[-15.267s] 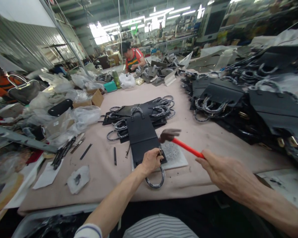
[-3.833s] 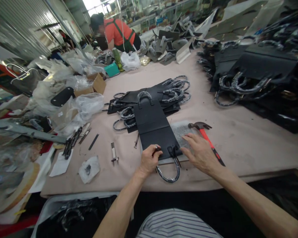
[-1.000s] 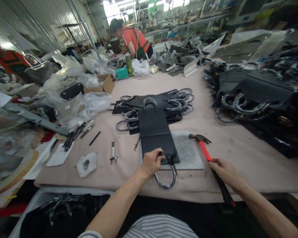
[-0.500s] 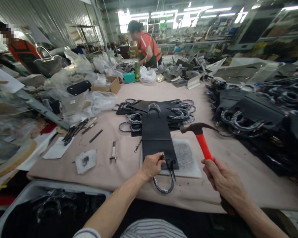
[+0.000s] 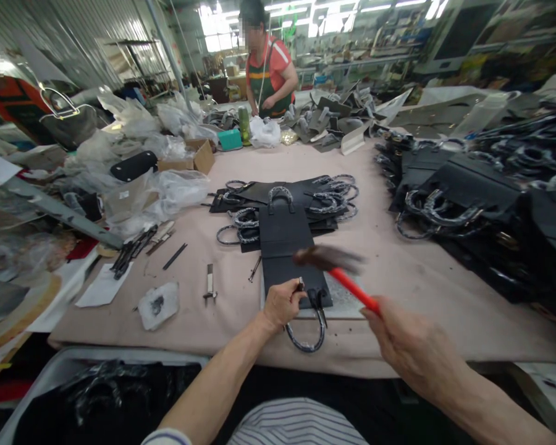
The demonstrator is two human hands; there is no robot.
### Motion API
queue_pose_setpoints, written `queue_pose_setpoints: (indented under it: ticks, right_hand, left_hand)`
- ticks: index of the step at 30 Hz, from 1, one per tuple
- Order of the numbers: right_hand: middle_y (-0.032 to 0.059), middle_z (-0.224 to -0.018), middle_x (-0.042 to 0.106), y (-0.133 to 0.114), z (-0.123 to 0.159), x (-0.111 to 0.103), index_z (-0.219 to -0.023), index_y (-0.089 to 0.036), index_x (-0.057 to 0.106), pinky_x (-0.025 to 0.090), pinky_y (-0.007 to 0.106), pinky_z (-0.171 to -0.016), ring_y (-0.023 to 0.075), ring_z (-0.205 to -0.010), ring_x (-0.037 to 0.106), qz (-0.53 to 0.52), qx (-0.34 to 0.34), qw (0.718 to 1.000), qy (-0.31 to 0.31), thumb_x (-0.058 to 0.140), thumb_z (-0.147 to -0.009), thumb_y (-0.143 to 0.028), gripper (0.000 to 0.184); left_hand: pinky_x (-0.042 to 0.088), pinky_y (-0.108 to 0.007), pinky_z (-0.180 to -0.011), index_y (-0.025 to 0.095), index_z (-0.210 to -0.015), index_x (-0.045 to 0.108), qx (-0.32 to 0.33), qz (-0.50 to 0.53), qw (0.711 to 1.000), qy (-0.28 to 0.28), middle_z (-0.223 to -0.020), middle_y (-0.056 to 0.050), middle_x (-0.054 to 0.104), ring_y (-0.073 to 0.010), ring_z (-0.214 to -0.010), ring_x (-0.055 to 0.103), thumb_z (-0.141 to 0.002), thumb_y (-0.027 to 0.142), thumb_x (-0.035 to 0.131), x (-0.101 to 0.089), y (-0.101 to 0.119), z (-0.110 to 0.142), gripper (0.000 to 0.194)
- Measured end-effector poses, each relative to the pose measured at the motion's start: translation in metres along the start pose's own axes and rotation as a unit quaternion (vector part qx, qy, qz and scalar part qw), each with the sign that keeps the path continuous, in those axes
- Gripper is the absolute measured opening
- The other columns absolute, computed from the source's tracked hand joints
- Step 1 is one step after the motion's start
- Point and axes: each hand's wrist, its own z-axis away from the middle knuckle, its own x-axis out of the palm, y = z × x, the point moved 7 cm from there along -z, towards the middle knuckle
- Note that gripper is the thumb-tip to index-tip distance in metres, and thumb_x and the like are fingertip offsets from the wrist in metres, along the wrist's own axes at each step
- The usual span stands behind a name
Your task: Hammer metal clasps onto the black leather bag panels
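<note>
A black leather bag panel (image 5: 287, 253) lies on the pink table with its near end on a grey stone slab (image 5: 347, 300). A wrapped loop handle (image 5: 306, 330) hangs over the table's front edge. My left hand (image 5: 282, 303) is closed in a pinch around a small metal punch (image 5: 300, 285) stood upright on the panel's near edge. My right hand (image 5: 410, 349) grips the red handle of a hammer (image 5: 338, 269). Its dark head is blurred, low above the panel, just right of the punch.
More black panels with handles (image 5: 301, 198) lie behind. A big heap of black bags (image 5: 482, 191) fills the right side. Small tools (image 5: 209, 281) and plastic bags (image 5: 167, 191) sit at the left. A person in a red shirt (image 5: 269, 74) stands at the far end.
My right hand took the hammer off the table, raised it, and now swings its head down and left toward the punch. My left hand has kept its pinch on the punch.
</note>
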Motion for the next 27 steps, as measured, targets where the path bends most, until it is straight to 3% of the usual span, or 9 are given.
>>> queue_pose_setpoints:
  ticks: [3, 6, 8, 12, 15, 17, 22, 24, 27]
  right_hand:
    - [-0.0050, -0.050, 0.050, 0.003, 0.004, 0.017, -0.078, -0.023, 0.046, 0.019, 0.030, -0.042, 0.0111, -0.034, 0.040, 0.002, -0.004, 0.994, -0.112, 0.039, -0.107, -0.040, 0.034]
    - [-0.0047, -0.054, 0.052, 0.011, 0.002, 0.008, -0.082, -0.023, 0.047, 0.027, 0.026, -0.045, 0.0110, -0.039, 0.045, -0.044, 0.055, 0.997, -0.039, 0.040, -0.106, -0.040, 0.030]
    - [-0.0051, -0.051, 0.048, 0.014, 0.004, 0.006, -0.081, -0.024, 0.046, 0.025, 0.027, -0.045, 0.0109, -0.038, 0.042, -0.054, 0.069, 0.996, -0.007, 0.038, -0.106, -0.039, 0.031]
    - [-0.0043, -0.049, 0.047, 0.031, 0.019, 0.035, -0.079, -0.025, 0.047, 0.012, 0.031, -0.047, 0.0127, -0.037, 0.033, -0.014, 0.089, 0.980, -0.178, 0.039, -0.102, -0.048, 0.034]
    - [-0.0028, -0.054, 0.050, 0.068, 0.037, 0.046, -0.078, -0.025, 0.045, 0.021, 0.029, -0.050, 0.0146, -0.045, 0.041, -0.034, 0.204, 0.957, -0.204, 0.038, -0.099, -0.056, 0.038]
    - [-0.0019, -0.056, 0.050, 0.097, 0.054, 0.059, -0.076, -0.025, 0.043, 0.030, 0.028, -0.053, 0.0158, -0.051, 0.047, -0.073, 0.288, 0.933, -0.201, 0.037, -0.097, -0.057, 0.039]
    - [0.0014, -0.060, 0.055, 0.162, 0.117, 0.111, -0.075, -0.023, 0.048, 0.037, 0.029, -0.050, 0.0161, -0.048, 0.051, -0.115, 0.489, 0.821, -0.273, 0.029, -0.098, -0.051, 0.041]
    - [0.0071, -0.072, 0.063, 0.170, 0.118, 0.117, -0.082, -0.020, 0.057, 0.042, 0.032, -0.054, 0.0192, -0.055, 0.057, -0.052, 0.454, 0.852, -0.254, 0.032, -0.099, -0.050, 0.042]
    - [0.0196, -0.110, 0.068, 0.141, 0.086, 0.114, -0.111, -0.013, 0.065, 0.051, 0.042, -0.074, 0.0286, -0.088, 0.066, 0.032, 0.289, 0.947, -0.134, 0.040, -0.099, -0.044, 0.041]
  left_hand:
    - [0.055, -0.026, -0.076, 0.020, -0.096, 0.067, -0.005, -0.006, 1.000, 0.001, -0.087, -0.004, 0.076, -0.0188, -0.080, 0.073, -0.089, 0.014, 0.064, 0.001, -0.003, 0.000, 0.010]
    - [0.056, -0.025, -0.078, 0.020, -0.095, 0.067, -0.007, -0.006, 1.000, 0.002, -0.087, -0.004, 0.076, -0.0182, -0.081, 0.073, -0.089, 0.014, 0.064, 0.002, -0.006, 0.000, 0.009]
    - [0.056, -0.026, -0.078, 0.020, -0.095, 0.066, -0.001, -0.002, 1.000, 0.004, -0.088, -0.003, 0.076, -0.0180, -0.080, 0.073, -0.090, 0.014, 0.064, 0.002, -0.006, 0.001, 0.009]
    - [0.057, -0.026, -0.074, 0.020, -0.096, 0.066, 0.015, 0.004, 1.000, 0.005, -0.086, -0.003, 0.075, -0.0182, -0.077, 0.073, -0.090, 0.015, 0.063, -0.001, -0.002, 0.000, 0.008]
    - [0.057, -0.026, -0.077, 0.020, -0.095, 0.066, 0.014, -0.003, 1.000, 0.006, -0.087, -0.003, 0.076, -0.0188, -0.081, 0.074, -0.091, 0.016, 0.064, -0.002, 0.000, -0.001, 0.006]
    - [0.058, -0.026, -0.079, 0.020, -0.094, 0.066, 0.008, -0.007, 1.000, 0.004, -0.088, -0.004, 0.076, -0.0185, -0.083, 0.075, -0.091, 0.015, 0.064, -0.002, 0.000, -0.001, 0.006]
    - [0.057, -0.025, -0.081, 0.020, -0.097, 0.066, -0.002, 0.008, 1.000, -0.010, -0.091, -0.003, 0.077, -0.0173, -0.083, 0.074, -0.092, 0.015, 0.064, -0.002, 0.001, -0.001, 0.008]
    - [0.057, -0.026, -0.082, 0.020, -0.097, 0.067, -0.011, 0.012, 1.000, -0.012, -0.091, -0.004, 0.076, -0.0176, -0.084, 0.074, -0.092, 0.015, 0.063, -0.003, 0.000, -0.002, 0.008]
    - [0.057, -0.027, -0.083, 0.020, -0.097, 0.067, -0.022, 0.019, 1.000, -0.011, -0.092, -0.004, 0.076, -0.0183, -0.085, 0.074, -0.092, 0.016, 0.062, -0.005, 0.000, -0.002, 0.007]
